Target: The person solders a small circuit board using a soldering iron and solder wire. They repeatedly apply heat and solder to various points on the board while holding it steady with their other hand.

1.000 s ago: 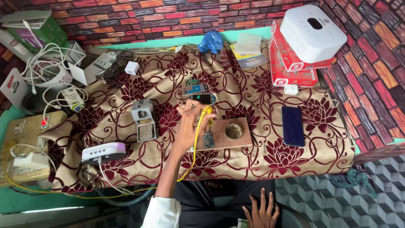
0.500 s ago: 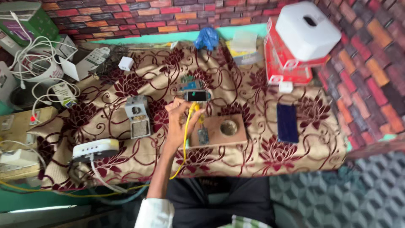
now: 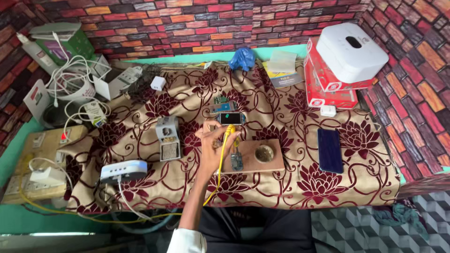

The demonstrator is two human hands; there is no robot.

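The right hand has dropped from view; the left hand [image 3: 213, 140] stayed.

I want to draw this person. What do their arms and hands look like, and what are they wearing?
Only one arm shows, the left arm. It is bare from the wrist nearly to the elbow, where a white rolled-up sleeve begins. The left hand wears no glove, and I can make out no ring or watch. The right hand is out of view.

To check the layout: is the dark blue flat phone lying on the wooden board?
No, the dark blue flat phone lies on the patterned cloth, apart from the wooden board.
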